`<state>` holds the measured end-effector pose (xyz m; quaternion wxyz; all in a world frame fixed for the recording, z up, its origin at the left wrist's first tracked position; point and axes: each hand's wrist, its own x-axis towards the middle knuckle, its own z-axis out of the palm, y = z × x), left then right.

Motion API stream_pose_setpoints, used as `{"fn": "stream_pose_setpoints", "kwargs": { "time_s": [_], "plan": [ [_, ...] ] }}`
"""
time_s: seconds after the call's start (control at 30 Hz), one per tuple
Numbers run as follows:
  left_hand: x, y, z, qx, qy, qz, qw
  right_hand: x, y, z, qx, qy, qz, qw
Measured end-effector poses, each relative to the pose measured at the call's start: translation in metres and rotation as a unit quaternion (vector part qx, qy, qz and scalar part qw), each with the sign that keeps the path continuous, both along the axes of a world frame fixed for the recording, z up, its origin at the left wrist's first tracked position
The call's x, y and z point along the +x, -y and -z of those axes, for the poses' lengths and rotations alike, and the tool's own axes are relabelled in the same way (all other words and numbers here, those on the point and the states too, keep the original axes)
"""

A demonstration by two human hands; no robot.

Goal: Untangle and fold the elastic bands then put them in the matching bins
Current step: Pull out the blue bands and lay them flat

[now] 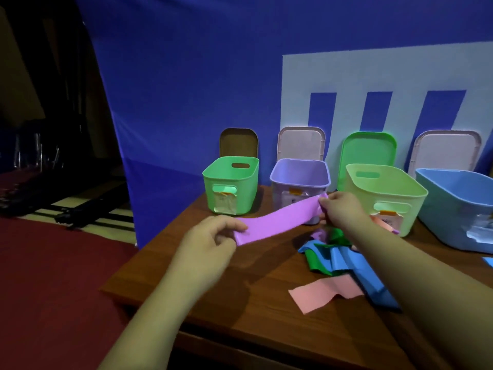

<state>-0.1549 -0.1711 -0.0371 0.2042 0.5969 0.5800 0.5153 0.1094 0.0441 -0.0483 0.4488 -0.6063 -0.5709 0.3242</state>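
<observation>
**Purple band stretched between both hands: slip or snag ahead**

The left hand [210, 237] pinches one end of the purple band [280, 221] between thumb and curled fingers. The right hand [344, 209] pinches the other end. The band spans flat between them, lifted off the table [202, 295], just in front of the purple bin [300, 177].

If either pinch loosens, the band would likely spring back and bunch up. A scrap of purple shows below the right hand, at the heap. If it belongs to this band, pulling could drag the green band [317, 260], blue band [346, 263] and pink band [320, 292] along.

Further out stand the green bin [232, 182], light green bin [384, 193] and blue bin [458, 206], with lids [301, 142] propped behind them. The right forearm lies across the heap.
</observation>
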Motion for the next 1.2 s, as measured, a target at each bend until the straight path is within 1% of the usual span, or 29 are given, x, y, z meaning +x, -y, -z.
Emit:
{"fn": "stream_pose_setpoints", "kwargs": {
  "time_s": [0.07, 0.13, 0.2, 0.3, 0.4, 0.53, 0.63, 0.7, 0.97, 1.1, 1.2],
  "plan": [
    [0.000, 0.011, 0.017, 0.033, -0.073, 0.018, 0.997, -0.002, -0.005, 0.002, 0.025, 0.097, 0.024, 0.995],
    [0.001, 0.018, 0.033, 0.069, -0.128, 0.017, 0.989, -0.010, -0.007, 0.003, 0.041, 0.162, 0.031, 0.985],
    [0.004, 0.021, 0.050, 0.089, -0.162, 0.019, 0.983, -0.020, -0.004, 0.002, 0.045, 0.203, 0.016, 0.978],
    [0.008, 0.026, 0.069, 0.105, -0.243, 0.014, 0.964, -0.035, -0.003, 0.005, 0.051, 0.254, 0.003, 0.966],
    [0.008, 0.033, 0.077, 0.104, -0.306, 0.057, 0.945, -0.047, 0.000, 0.008, 0.049, 0.284, -0.032, 0.957],
    [0.008, 0.037, 0.078, 0.123, -0.317, 0.144, 0.929, -0.062, 0.002, 0.012, 0.044, 0.347, -0.075, 0.934],
    [0.010, 0.039, 0.080, 0.127, -0.318, 0.172, 0.924, -0.070, 0.004, 0.016, 0.019, 0.382, -0.087, 0.920],
    [0.009, 0.039, 0.081, 0.128, -0.314, 0.184, 0.922, -0.073, 0.006, 0.019, 0.020, 0.398, -0.093, 0.912],
    [0.008, 0.030, 0.075, 0.060, -0.346, 0.243, 0.904, -0.071, 0.006, 0.022, 0.020, 0.393, -0.100, 0.914],
    [0.011, 0.008, 0.062, 0.056, -0.339, 0.253, 0.904, -0.053, 0.020, 0.008, 0.054, 0.361, -0.113, 0.924],
    [0.021, -0.023, 0.048, 0.032, -0.357, 0.242, 0.902, -0.033, 0.042, -0.008, 0.109, 0.370, -0.130, 0.913]
  ]
}}
